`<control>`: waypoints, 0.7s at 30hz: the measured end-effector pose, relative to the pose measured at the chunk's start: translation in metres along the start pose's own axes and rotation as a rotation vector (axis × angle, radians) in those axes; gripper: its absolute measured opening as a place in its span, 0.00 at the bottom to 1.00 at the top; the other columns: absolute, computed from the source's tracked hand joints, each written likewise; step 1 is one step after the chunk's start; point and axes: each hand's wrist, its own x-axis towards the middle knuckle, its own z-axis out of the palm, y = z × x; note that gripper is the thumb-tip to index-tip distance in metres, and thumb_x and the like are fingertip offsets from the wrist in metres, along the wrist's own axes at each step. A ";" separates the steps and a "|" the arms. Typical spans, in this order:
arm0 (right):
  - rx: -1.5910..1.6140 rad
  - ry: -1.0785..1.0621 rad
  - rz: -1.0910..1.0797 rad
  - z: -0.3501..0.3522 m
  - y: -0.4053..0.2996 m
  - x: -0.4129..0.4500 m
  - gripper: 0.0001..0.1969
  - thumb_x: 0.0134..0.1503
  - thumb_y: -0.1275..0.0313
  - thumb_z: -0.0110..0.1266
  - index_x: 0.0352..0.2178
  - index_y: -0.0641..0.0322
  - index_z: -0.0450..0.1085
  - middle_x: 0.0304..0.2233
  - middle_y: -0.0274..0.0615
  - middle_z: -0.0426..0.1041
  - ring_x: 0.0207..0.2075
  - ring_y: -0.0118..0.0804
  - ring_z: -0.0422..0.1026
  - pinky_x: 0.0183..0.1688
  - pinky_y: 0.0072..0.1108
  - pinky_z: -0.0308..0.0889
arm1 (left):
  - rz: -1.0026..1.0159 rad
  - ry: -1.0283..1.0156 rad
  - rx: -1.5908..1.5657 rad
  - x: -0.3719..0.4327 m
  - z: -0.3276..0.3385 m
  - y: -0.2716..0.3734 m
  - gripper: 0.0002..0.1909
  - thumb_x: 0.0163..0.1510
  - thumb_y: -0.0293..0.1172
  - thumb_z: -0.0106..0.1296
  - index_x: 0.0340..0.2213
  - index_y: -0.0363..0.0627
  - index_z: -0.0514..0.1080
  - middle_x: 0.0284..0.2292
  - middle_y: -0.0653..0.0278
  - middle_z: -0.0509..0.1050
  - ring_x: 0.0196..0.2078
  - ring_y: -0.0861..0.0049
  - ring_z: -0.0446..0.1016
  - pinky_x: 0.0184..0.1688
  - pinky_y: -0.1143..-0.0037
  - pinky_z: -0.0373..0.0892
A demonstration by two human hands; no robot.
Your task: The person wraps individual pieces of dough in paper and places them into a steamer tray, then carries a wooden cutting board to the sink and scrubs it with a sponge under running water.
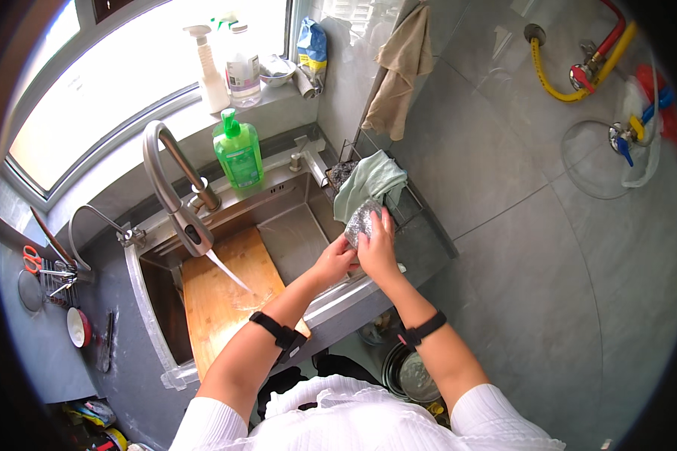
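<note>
A silvery mesh scrubbing pad (362, 223) is held between my two hands over the right end of the steel sink. My right hand (377, 243) grips its right side with the fingers over the top. The fingers of my left hand (337, 260) hold its lower left side. Just beyond the pad, a pale green cloth (369, 183) hangs over a wire rack (409, 206). Water runs from the pull-down faucet (194, 234) onto a wooden cutting board (231, 293), which lies across the left part of the sink (296, 237).
A green soap bottle (240, 152) stands behind the sink. Spray bottle (210, 73), clear bottle (242, 70) and bowl (276, 70) line the windowsill. Left counter holds orange-handled scissors (32, 259) and a small red bowl (79, 327). Metal pots (412, 375) sit below the counter.
</note>
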 end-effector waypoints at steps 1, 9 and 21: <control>-0.146 0.057 -0.023 0.000 0.017 0.008 0.25 0.53 0.76 0.50 0.53 0.77 0.59 0.58 0.65 0.55 0.60 0.63 0.54 0.62 0.42 0.51 | -0.003 -0.020 0.003 0.012 0.011 0.004 0.23 0.62 0.30 0.44 0.58 0.51 0.58 0.49 0.69 0.69 0.50 0.79 0.69 0.52 0.69 0.70; -0.331 -0.325 0.165 -0.011 0.010 0.018 0.25 0.57 0.69 0.48 0.54 0.72 0.60 0.59 0.59 0.56 0.60 0.58 0.57 0.59 0.40 0.56 | 0.036 0.070 -0.035 0.054 -0.001 -0.025 0.17 0.58 0.31 0.52 0.49 0.44 0.67 0.45 0.66 0.71 0.46 0.80 0.70 0.43 0.76 0.70; -1.118 -0.151 -0.199 -0.005 0.044 0.058 0.07 0.54 0.68 0.49 0.31 0.52 0.74 0.36 0.34 0.72 0.42 0.34 0.70 0.43 0.28 0.65 | 0.431 0.603 0.804 0.064 -0.010 0.028 0.17 0.49 0.26 0.57 0.42 0.41 0.68 0.36 0.52 0.72 0.32 0.61 0.75 0.36 0.70 0.72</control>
